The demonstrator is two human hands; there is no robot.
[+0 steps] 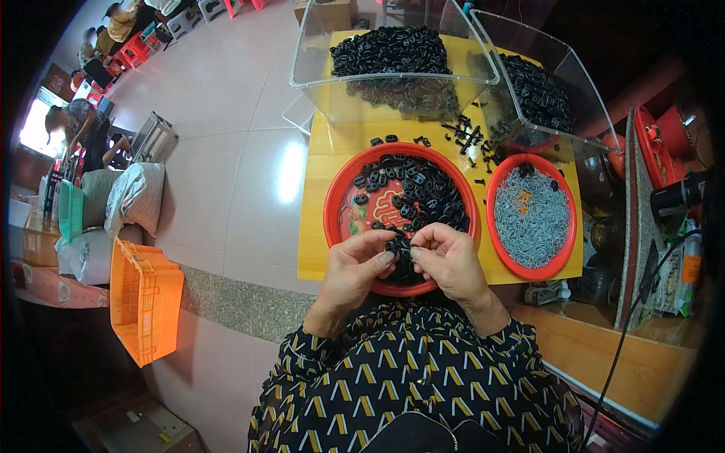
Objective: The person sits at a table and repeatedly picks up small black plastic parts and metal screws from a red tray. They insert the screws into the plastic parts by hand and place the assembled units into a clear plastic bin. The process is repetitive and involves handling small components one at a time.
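Both my hands meet over the near rim of a round red tray (329,198) heaped with small black oval plastic parts (423,189), each with two holes. My left hand (351,270) is closed, thumb against fingers, on one such black plastic part (392,246). Close beside it, my right hand (453,264) pinches with thumb and forefinger; whatever sits between those fingertips is too small to name. To the right, a smaller red tray (492,226) holds a pile of silver screws (532,223), with a few black pieces at its far edge.
Two clear plastic bins (298,57) (604,113) of black parts stand at the back of the yellow table (313,257). Loose black pieces (470,140) lie between bins and trays. An orange crate (147,302) and white sacks (136,198) are at left. Other people work farther off.
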